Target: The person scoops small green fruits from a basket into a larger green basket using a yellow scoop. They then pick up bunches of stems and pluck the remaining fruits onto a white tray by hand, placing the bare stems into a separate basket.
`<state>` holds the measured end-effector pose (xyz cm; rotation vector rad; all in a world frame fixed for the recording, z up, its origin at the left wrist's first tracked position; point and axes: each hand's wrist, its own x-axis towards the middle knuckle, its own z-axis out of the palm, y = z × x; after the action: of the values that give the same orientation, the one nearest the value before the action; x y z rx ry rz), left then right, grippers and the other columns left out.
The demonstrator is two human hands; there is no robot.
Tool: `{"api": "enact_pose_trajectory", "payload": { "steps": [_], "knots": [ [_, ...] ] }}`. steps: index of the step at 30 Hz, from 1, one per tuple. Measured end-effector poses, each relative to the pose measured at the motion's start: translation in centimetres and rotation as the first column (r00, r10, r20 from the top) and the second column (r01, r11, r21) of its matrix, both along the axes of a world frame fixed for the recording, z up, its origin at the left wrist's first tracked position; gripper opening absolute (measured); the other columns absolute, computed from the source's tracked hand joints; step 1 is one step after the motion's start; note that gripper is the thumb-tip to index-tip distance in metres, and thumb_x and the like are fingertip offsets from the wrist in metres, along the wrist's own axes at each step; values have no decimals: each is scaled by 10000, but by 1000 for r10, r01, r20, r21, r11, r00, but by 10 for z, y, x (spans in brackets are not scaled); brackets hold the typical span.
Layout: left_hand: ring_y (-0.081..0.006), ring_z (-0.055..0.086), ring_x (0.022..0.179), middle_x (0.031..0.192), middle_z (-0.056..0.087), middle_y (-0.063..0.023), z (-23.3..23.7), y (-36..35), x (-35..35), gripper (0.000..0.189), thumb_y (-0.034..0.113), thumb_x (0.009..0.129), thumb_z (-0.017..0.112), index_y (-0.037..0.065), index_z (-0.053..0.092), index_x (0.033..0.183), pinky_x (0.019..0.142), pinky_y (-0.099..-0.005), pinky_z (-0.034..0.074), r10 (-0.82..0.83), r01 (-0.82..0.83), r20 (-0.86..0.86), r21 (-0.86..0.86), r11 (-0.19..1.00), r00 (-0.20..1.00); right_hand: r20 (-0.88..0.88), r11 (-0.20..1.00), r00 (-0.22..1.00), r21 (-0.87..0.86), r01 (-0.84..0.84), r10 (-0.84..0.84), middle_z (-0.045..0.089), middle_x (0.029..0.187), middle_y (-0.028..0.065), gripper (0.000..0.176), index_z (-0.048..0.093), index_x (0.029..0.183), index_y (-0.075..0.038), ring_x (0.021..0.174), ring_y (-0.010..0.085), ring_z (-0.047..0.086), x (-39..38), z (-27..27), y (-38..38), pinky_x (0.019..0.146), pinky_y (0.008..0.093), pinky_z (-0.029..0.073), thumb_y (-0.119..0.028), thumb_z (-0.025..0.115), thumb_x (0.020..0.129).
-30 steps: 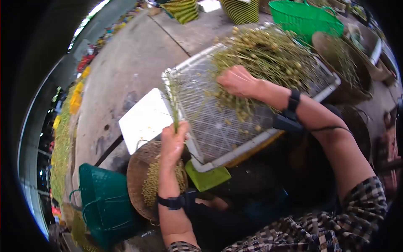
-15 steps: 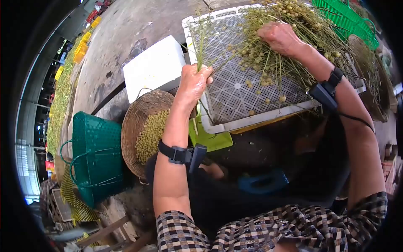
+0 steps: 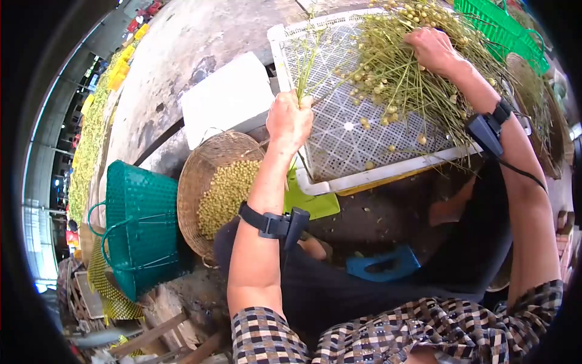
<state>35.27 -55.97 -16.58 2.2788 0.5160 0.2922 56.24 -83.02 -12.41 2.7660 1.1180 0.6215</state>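
My left hand (image 3: 290,121) is closed round a small bunch of green stems (image 3: 307,67), which stick up above the fist over the left side of a white perforated tray (image 3: 364,176). At the tray's right, my right hand (image 3: 435,51) rests at the top of a big heap of stems with round yellowish fruits (image 3: 406,91). Its fingers are bent down into the heap, and what they hold, if anything, is hidden. Some loose fruits lie on the tray's mesh.
Left of the tray are a white box (image 3: 227,97), a wicker basket (image 3: 191,176) of round fruits and a teal basket (image 3: 142,224). A green basket (image 3: 500,30) stands at the upper right. A blue object (image 3: 383,264) lies below the tray.
My right hand has moved right and slightly up over the heap. My left hand, still round the stems, has shifted slightly right. The view has shifted a little.
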Motion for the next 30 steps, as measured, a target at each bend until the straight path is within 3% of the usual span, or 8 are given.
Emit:
{"api": "enact_pose_trajectory", "payload": {
  "steps": [2,5,8,15,19,22,26,30],
  "knots": [
    [-366,644,815,800,660,-182,3,-3,-3,238,285,833,622,49,649,831,731,-465,487,65,-65,4,143,988,998,-78,999,997,-30,18,-20,623,1049,174,338,615,1079,-103,919,353,614,-5,4,-6,780,430,513,-28,528,761],
    [-383,635,845,824,654,-209,9,-9,-7,219,245,834,632,29,633,803,749,-481,483,80,-79,3,207,975,997,248,941,937,171,-294,247,630,970,159,284,617,1042,-50,866,351,615,-19,4,-14,761,443,511,-30,538,770],
    [-405,630,812,810,645,-230,11,-9,-6,231,227,834,635,4,607,780,738,-496,483,73,-79,32,255,964,997,273,841,894,323,-433,355,619,883,137,230,611,983,-38,828,339,613,-70,17,-1,701,424,511,-14,555,760],
    [-398,638,789,804,645,-225,7,-13,-9,234,240,841,625,8,612,811,686,-490,487,72,-95,74,380,920,995,114,742,830,396,-541,545,556,763,66,190,585,863,-74,747,258,592,-163,9,29,545,367,486,18,589,697],
    [-374,622,689,724,624,-211,6,-5,-7,285,309,860,612,26,637,836,613,-478,467,60,-61,19,84,995,998,14,841,917,394,-372,399,546,728,67,70,529,762,-89,738,292,590,-152,2,6,526,414,455,-66,586,729],
    [-75,475,594,642,544,0,20,-4,-12,216,201,866,652,14,625,762,539,-264,389,73,2,246,-291,957,966,-3,872,985,466,-152,174,581,716,114,62,545,727,-69,707,347,597,-125,7,-17,556,455,457,-104,569,772],
    [-123,493,641,698,545,11,57,-13,-31,245,137,796,715,-14,634,971,617,-287,412,56,-23,221,-148,989,974,-72,761,997,647,50,-5,612,704,178,185,608,716,-39,689,401,603,-97,8,-36,615,509,464,-187,556,815],
    [-94,477,591,699,530,26,45,-15,-25,299,99,799,692,-26,598,1054,543,-254,385,86,23,401,-259,966,912,-275,698,948,648,306,-160,658,776,204,279,679,765,-51,767,386,647,-51,0,-29,686,474,502,-312,609,835]
  ]
}}
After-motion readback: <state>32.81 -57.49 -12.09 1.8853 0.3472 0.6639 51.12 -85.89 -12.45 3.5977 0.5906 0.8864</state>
